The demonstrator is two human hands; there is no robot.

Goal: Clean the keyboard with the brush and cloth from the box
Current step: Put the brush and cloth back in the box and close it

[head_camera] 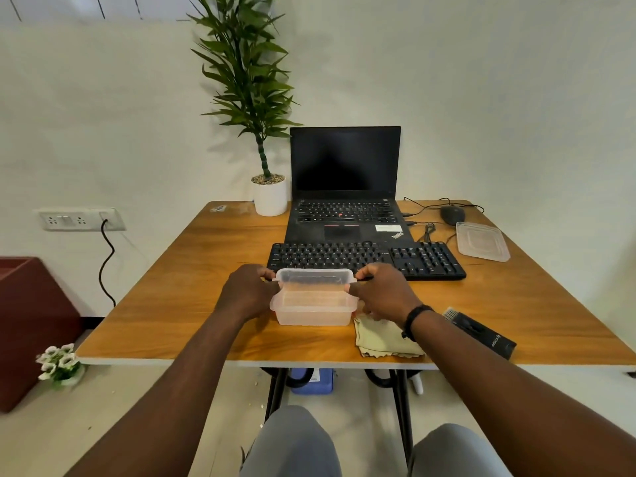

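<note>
The keyboard [364, 259] lies on the table [206, 270] just beyond my hands. My left hand [249, 292] and right hand [385, 292] grip the clear box [313, 301] by its ends. The cloth [382, 339] lies under my right wrist, the brush [480, 332] just to its right.

The tabletop [213, 287] is warm brown wood grain with a smooth, faintly shiny finish and a pale edge band. The box [314, 301] is clear, frosted-looking plastic, smooth and slightly glossy; right of the keyboard [364, 259], its lid [481, 241] is the same translucent plastic. The keyboard is matt black plastic, as is the laptop [346, 201] body behind it, whose screen looks dark and smooth. Near the box's right corner, the cloth [382, 339] is pale yellow-green soft fabric, matt, with a ragged edge. The brush [481, 333] has a matt black plastic casing.
</note>
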